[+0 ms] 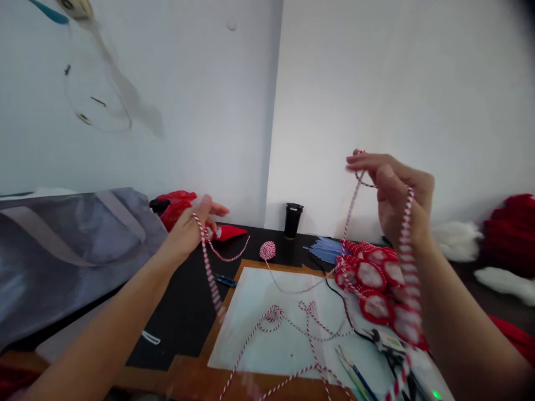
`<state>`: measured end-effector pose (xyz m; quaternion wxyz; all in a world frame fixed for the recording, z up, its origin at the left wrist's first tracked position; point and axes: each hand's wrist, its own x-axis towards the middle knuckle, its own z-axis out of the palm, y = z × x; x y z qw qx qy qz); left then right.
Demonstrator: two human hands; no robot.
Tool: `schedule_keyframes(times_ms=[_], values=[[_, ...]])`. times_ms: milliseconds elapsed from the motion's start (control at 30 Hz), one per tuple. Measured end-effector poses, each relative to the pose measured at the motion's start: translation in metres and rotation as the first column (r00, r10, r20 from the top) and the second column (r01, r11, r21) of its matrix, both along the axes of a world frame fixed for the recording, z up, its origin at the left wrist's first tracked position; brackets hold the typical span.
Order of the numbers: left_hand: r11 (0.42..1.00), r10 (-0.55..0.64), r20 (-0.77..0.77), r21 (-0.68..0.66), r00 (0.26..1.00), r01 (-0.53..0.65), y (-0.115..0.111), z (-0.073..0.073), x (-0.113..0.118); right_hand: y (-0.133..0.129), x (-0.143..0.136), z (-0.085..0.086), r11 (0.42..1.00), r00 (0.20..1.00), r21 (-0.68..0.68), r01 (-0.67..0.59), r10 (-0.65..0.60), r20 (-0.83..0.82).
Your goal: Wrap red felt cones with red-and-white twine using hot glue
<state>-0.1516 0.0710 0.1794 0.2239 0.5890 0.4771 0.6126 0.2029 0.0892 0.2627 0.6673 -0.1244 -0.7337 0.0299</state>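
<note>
A red-and-white twisted cord is strung over both raised hands. My left hand (199,221) has the cord (208,262) draped over it, and a short loose end hangs from its fingers. Up on the right, my right hand (403,192) holds the cord with a loop round its fingertips. From there one strand drops toward the table, while another runs over the thumb side and down past the forearm. Slack cord lies in loops on a white sheet (251,295). A small ball of the same cord (267,250) rests behind the sheet.
Red-and-white padded pieces (371,275) are heaped at the right, near a glue gun (388,340) and pen-like tools (355,373). A black tumbler (293,220) stands at the back. Blue snips (224,279) lie left of the sheet, and a grey bag (79,250) fills the left side.
</note>
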Motion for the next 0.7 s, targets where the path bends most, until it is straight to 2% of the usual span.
schedule_keyframes(times_ms=[67, 167, 300, 367, 400, 500, 567, 600, 633, 700], values=[[0.996, -0.086, -0.038, -0.041, 0.996, 0.084, 0.006, -0.012, 0.009, 0.004, 0.001, -0.004, 0.997, 0.996, 0.025, -0.076, 0.077, -0.044], [0.972, -0.222, -0.098, -0.102, 0.970, 0.212, 0.016, -0.032, 0.030, 0.010, -0.001, -0.012, 0.988, 0.990, -0.074, -0.137, 0.134, -0.052], [0.909, -0.404, -0.229, -0.208, 0.886, 0.361, 0.020, -0.059, 0.075, 0.008, -0.006, -0.018, 0.946, 0.958, -0.156, -0.283, 0.270, -0.101], [0.836, -0.544, -0.310, -0.281, 0.780, 0.472, 0.020, -0.067, 0.097, 0.004, -0.005, -0.019, 0.921, 0.932, -0.167, -0.351, 0.326, -0.157], [0.777, -0.628, -0.346, -0.336, 0.697, 0.533, 0.021, -0.070, 0.105, 0.002, -0.003, -0.019, 0.910, 0.919, -0.171, -0.378, 0.347, -0.185], [0.536, -0.843, -0.393, -0.543, 0.368, 0.646, 0.026, -0.072, 0.117, -0.011, 0.007, -0.017, 0.875, 0.885, -0.193, -0.444, 0.395, -0.246], [0.404, -0.906, -0.379, -0.646, 0.187, 0.648, 0.034, -0.072, 0.119, -0.024, 0.015, -0.014, 0.864, 0.876, -0.207, -0.458, 0.401, -0.267], [0.372, -0.916, -0.375, -0.670, 0.140, 0.643, 0.039, -0.073, 0.120, -0.032, 0.019, -0.012, 0.863, 0.875, -0.211, -0.459, 0.399, -0.274], [0.370, -0.915, -0.381, -0.672, 0.129, 0.641, 0.045, -0.075, 0.122, -0.042, 0.023, -0.010, 0.863, 0.876, -0.214, -0.457, 0.395, -0.276], [0.438, -0.887, -0.417, -0.624, 0.198, 0.647, 0.055, -0.085, 0.133, -0.061, 0.031, -0.007, 0.865, 0.875, -0.217, -0.452, 0.383, -0.295]])
